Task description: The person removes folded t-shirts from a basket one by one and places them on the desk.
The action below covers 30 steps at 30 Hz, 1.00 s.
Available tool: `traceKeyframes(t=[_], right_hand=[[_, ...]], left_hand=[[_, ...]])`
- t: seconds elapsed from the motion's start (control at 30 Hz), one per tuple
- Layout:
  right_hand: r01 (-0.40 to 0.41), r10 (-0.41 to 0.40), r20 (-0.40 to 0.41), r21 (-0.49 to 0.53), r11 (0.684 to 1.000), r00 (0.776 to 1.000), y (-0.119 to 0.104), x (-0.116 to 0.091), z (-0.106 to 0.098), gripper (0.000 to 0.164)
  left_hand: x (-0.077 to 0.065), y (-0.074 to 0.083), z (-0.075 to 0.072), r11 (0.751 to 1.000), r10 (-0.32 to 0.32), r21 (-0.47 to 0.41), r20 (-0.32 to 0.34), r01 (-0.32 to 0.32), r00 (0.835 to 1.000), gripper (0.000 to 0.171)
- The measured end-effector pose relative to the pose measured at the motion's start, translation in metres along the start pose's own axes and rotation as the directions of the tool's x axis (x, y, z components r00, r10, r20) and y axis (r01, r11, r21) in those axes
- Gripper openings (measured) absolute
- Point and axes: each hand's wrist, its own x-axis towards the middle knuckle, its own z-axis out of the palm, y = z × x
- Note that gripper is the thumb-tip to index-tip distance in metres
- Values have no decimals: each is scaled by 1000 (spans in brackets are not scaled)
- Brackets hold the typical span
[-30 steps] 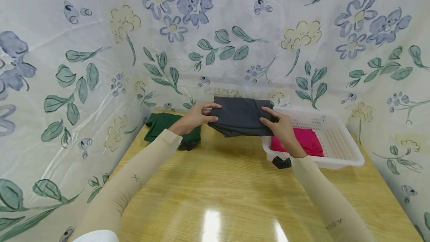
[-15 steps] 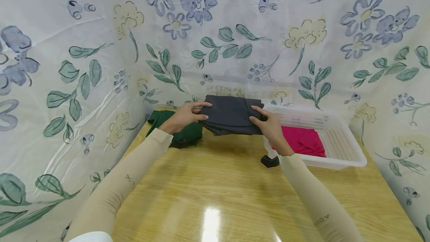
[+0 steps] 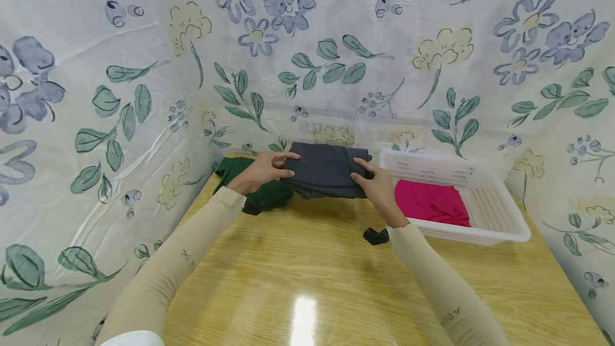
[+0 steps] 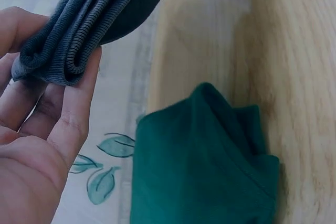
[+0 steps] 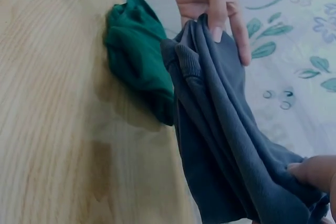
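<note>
A folded dark grey garment [image 3: 326,170] is held up off the table between both hands. My left hand [image 3: 261,172] grips its left end, thumb on the near side; in the left wrist view ribbed, layered folds of the grey garment [image 4: 89,30] lie between thumb and fingers. At the opposite end my right hand [image 3: 377,188] pinches the cloth. A green folded garment [image 3: 271,194] lies on the table behind and below the left hand, partly hidden by it. To the right, a pink folded garment [image 3: 430,202] lies inside a white plastic basket [image 3: 504,212].
The wooden table [image 3: 288,266] stretches in front, with glare near its front edge. A floral sheet [image 3: 336,41] hangs behind and at both sides. Black wrist devices [image 3: 376,236] stick out below the wrists.
Both hands have carried the grey garment leftward, away from the basket and nearer the green garment, and slightly lower. More of the basket and the pink garment now shows.
</note>
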Motion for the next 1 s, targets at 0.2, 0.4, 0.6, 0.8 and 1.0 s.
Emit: traceKeyframes(t=[0.2,0.4,0.6,0.8,1.0], right_hand=[[-1,-2,-31,-96,995,1000,6,0,10,47],[-22,9,-71,-184,983,997,13,1,22,47],[-17,0,-88,-188,982,996,18,2,29,46],[-54,43,-61,-182,982,997,30,3,35,47],[-63,50,-67,-202,977,997,37,2,38,47]], left_hand=[[4,-10,3,999,-34,24,21,34,999,51],[2,-15,11,996,-53,64,1,53,999,49],[3,-20,17,992,-48,113,-13,49,999,48],[6,-30,22,984,-78,158,-32,82,996,48],[6,-32,27,979,-115,164,-50,121,992,47]])
